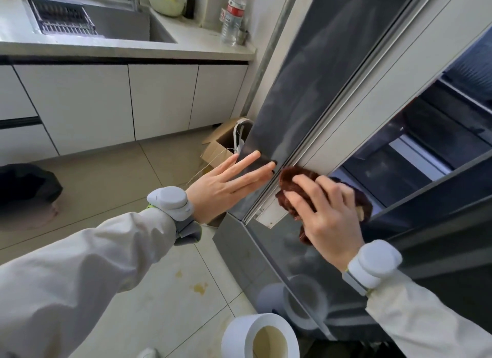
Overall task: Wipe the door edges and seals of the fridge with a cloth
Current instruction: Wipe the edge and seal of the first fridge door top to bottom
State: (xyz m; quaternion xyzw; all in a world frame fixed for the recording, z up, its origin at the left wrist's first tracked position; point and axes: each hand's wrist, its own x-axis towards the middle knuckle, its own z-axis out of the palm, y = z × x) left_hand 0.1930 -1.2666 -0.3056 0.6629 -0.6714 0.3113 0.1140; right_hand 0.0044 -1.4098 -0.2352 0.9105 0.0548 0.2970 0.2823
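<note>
The fridge's upper door (306, 72) stands open, dark and glossy on its face, with a pale seal and edge strip (346, 104) running diagonally down its side. My left hand (226, 181) lies flat on the door's dark face near its lower corner, fingers spread. My right hand (322, 211) presses a dark reddish-brown cloth (292, 179) against the lower end of the pale door edge. Part of the cloth is hidden under my fingers. The open fridge interior (426, 144) shows at the right.
A white bucket (259, 336) with murky water stands on the tiled floor below my hands. An open cardboard box (221, 147) sits by the fridge's side. A black bag (26, 187) lies at left. The counter holds a sink (119, 24) and a plastic bottle (234, 14).
</note>
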